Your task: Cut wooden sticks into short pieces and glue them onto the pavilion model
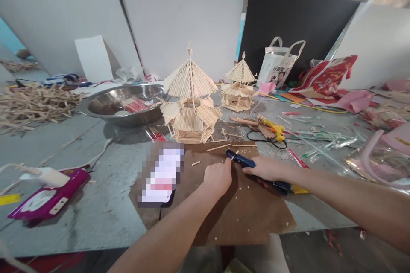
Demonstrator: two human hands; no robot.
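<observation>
The left hand [218, 176] pinches what looks like a short wooden stick [233, 158]; the right hand [265, 168] is clamped around blue pliers [246, 161], their head beside the stick, between both hands. Likely light, stiff and brittle, it wants pinching near its end. Beyond stands a stick pavilion [188, 119].

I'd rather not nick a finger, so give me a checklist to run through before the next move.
1. Right hand on the blue pliers: ok, it grips them.
2. Left hand clear of the pliers' head: not ok, its fingertips are right beside it.
3. Pale stick held in the jaws: cannot tell, the detail is too small.
4. Brown mat free of scraps: not ok, wooden offcuts are scattered on it.
5. Larger stick pavilion out of the hands' way: ok, it stands upright beyond them.
6. Phone clear of the hands: ok, it lies apart, left of the left hand.
</observation>
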